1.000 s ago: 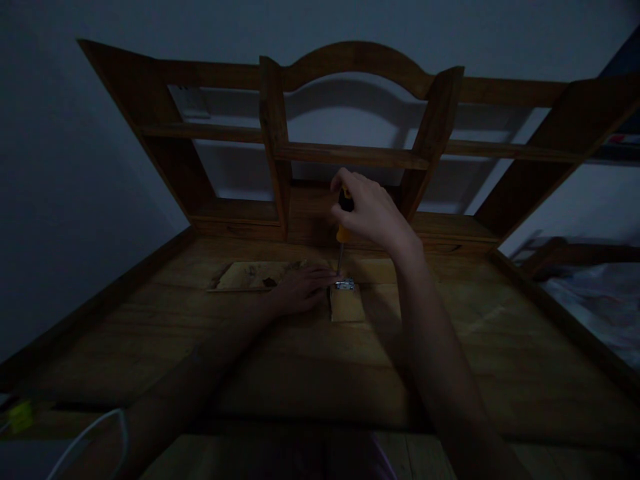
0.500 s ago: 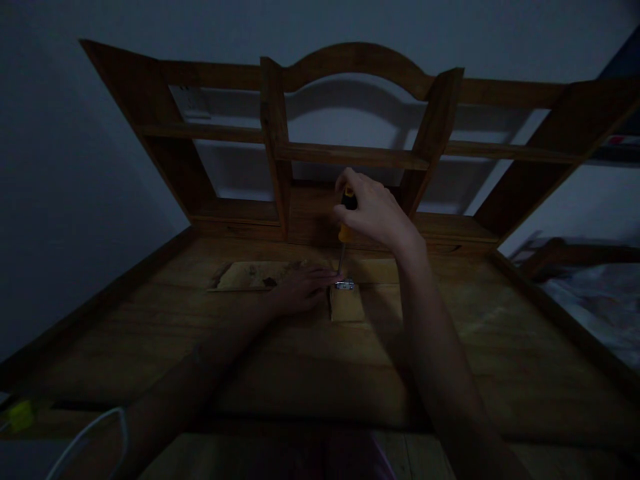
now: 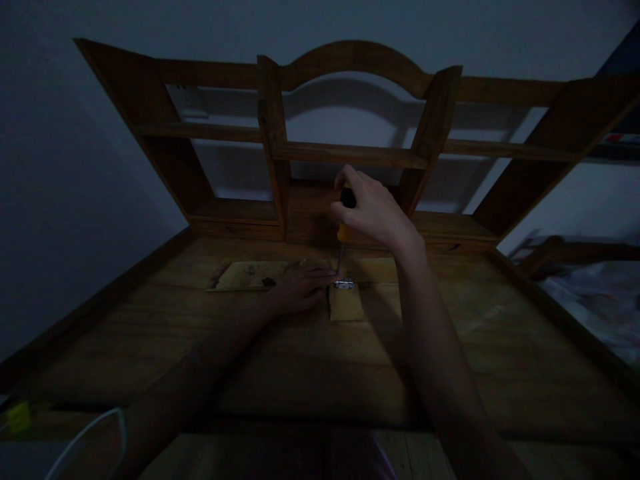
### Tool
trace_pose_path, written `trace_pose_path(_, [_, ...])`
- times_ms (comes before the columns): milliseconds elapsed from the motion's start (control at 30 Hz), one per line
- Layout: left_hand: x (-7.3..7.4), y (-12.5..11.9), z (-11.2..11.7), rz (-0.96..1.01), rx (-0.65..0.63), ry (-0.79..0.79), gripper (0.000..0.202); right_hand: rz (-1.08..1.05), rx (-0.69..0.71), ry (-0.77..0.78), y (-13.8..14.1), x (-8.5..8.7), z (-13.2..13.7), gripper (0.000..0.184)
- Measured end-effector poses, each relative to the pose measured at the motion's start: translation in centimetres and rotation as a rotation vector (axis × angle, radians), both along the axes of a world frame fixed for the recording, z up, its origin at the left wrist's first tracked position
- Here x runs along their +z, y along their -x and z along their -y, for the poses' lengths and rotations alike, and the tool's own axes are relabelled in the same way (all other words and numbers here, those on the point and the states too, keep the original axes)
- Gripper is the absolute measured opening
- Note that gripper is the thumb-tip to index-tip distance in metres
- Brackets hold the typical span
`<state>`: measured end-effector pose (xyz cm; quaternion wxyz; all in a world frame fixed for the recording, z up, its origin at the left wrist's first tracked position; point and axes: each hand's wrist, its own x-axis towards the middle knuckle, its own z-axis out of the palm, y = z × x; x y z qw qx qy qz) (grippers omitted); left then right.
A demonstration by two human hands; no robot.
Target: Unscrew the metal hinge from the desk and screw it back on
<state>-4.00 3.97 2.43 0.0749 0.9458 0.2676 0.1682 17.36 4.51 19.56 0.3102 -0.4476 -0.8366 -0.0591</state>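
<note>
Your right hand (image 3: 373,208) pinches the yellow-and-black handle of the screwdriver (image 3: 343,232) between thumb and curled fingers, the tool standing nearly upright with its shaft pointing down. Its tip reaches down just beside the metal hinge (image 3: 344,284), which sits along the back edge of a small square wood piece (image 3: 346,305), around the middle of the desktop (image 3: 480,333). Your left hand (image 3: 303,290) lies low over the pale wood strip (image 3: 247,275), fingers stretched forward and close together, their tips at the shaft's lower end; you cannot tell whether they pinch anything there. The strip's ragged end lies to the left of that hand. Beyond your right knuckles rises the shelf unit (image 3: 350,155), its central bay framed by two uprights; the gap to it is hard to judge. On both sides, the desktop stretches well past your forearms to its raised side rims.
</note>
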Motion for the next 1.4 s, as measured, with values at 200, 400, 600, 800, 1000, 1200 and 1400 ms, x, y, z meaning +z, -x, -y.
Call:
trace_pose_path(200, [0.31,-0.15,0.26,-0.016,0.013,0.012,0.061,-0.008,0.008,0.002,-0.22,0.04,0.15,0.040])
trace_pose_path(400, [0.21,-0.07,0.20,-0.006,0.021,0.009,0.060,-0.010,0.018,0.011,-0.05,0.10,0.09,0.035])
trace_pose_path(600, [0.34,-0.12,0.25,-0.004,0.017,-0.008,0.060,0.031,0.000,-0.030,-0.09,-0.14,-0.03,0.025])
trace_pose_path(800, [0.52,-0.15,0.38,-0.009,0.019,-0.003,0.063,0.015,0.034,-0.009,-0.07,0.06,0.24,0.030])
trace_pose_path(1000, [0.57,-0.13,0.37,-0.007,0.015,0.003,0.061,0.023,0.097,0.007,0.00,0.24,0.14,0.029])
trace_pose_path(1200, [0.54,-0.16,0.41,-0.011,0.026,0.004,0.059,0.005,0.074,0.020,0.03,0.31,0.29,0.036])
trace_pose_path(1400, [0.39,-0.05,0.32,-0.027,0.033,-0.002,0.063,0.011,0.037,0.014,-0.02,0.07,-0.07,0.032])
